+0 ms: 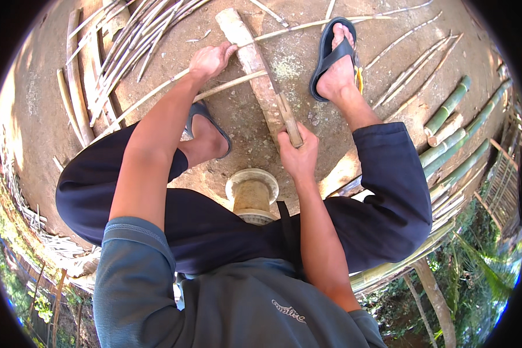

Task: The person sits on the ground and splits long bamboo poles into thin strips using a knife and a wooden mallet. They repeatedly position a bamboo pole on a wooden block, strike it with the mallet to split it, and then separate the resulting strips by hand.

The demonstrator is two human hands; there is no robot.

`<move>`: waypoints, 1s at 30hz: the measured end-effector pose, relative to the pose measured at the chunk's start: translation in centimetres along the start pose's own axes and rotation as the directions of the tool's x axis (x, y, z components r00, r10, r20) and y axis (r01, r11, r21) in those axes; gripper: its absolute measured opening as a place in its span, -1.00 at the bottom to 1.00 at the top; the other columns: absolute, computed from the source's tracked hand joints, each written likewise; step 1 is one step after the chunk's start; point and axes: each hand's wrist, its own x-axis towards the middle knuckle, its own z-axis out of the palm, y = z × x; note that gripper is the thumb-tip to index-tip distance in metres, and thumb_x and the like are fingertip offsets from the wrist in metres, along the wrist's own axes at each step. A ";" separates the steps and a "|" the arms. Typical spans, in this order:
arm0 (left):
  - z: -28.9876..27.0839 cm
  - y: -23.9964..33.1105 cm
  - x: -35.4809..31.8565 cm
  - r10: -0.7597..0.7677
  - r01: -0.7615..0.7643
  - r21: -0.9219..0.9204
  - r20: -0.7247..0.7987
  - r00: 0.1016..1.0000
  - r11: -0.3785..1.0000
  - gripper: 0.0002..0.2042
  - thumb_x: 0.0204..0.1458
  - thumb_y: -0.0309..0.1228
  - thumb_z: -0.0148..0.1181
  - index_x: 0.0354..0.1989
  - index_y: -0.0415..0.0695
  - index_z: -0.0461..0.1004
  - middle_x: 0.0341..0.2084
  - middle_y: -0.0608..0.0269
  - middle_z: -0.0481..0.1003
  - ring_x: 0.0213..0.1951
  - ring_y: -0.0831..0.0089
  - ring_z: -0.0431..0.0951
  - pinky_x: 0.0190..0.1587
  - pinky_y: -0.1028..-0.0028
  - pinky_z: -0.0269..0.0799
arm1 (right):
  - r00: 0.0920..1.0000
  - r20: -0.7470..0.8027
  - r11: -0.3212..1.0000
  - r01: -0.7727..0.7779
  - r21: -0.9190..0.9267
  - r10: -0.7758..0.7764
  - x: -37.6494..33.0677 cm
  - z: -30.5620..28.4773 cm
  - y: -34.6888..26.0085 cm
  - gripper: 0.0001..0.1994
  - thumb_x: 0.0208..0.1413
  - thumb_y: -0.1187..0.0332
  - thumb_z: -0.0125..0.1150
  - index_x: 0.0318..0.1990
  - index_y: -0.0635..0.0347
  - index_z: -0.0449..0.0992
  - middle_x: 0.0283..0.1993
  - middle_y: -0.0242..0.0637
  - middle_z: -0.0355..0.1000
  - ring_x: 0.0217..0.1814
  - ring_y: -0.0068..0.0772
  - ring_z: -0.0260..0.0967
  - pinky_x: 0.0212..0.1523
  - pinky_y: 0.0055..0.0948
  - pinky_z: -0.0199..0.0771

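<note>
My left hand [210, 60] is closed around a long thin stick [307, 25], which crosses the far part of a flat wooden plank [238, 30] on the ground. The stick runs from beside my left knee to the upper right. My right hand [299, 152] grips the wooden handle of a long knife [285, 113]. Its dark, narrow blade points away from me along the plank's right edge. A shorter pale stick [229, 87] rests with one end on the plank, close to the blade. The plank lies between my sandalled feet.
Thin sticks [139, 37] are heaped at the upper left, beside thicker poles [73, 69]. Green bamboo lengths [448, 106] lie at the right, with several thin branches [409, 72] nearer my right foot. A round pale pedestal [252, 194] stands between my legs.
</note>
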 end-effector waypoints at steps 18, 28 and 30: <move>0.7 1.9 4.1 -0.118 0.123 0.012 -0.179 0.977 0.992 -0.47 0.18 -0.09 -0.21 -0.58 -0.15 0.62 -0.59 -0.06 0.57 -0.48 0.08 0.63 -0.35 0.20 0.54 | 1.000 -0.001 0.997 -0.006 -0.075 0.006 3.4 0.0 1.1 -0.91 -0.06 0.45 0.13 -0.46 0.28 0.52 -0.59 -0.40 0.37 -0.51 -0.62 0.28 -0.41 -0.51 0.32; -0.5 3.0 4.4 -0.283 0.275 -0.069 -0.156 0.946 0.959 -0.46 0.08 -0.04 -0.21 -0.56 -0.19 0.63 -0.57 -0.13 0.57 -0.45 0.02 0.63 -0.29 0.18 0.54 | 0.999 -0.029 0.991 -0.040 -0.128 0.036 3.8 -0.5 -1.4 -0.91 -0.06 0.45 0.14 -0.47 0.28 0.51 -0.62 -0.41 0.34 -0.56 -0.63 0.25 -0.45 -0.51 0.29; -0.2 2.8 4.6 -0.317 0.310 -0.076 -0.128 0.940 0.948 -0.45 0.07 -0.02 -0.21 -0.52 -0.20 0.64 -0.54 -0.15 0.57 -0.42 0.01 0.64 -0.27 0.17 0.54 | 0.999 -0.029 0.991 -0.030 -0.128 0.027 3.7 -0.9 -1.5 -0.91 -0.06 0.45 0.14 -0.48 0.27 0.51 -0.62 -0.41 0.33 -0.56 -0.64 0.24 -0.46 -0.51 0.28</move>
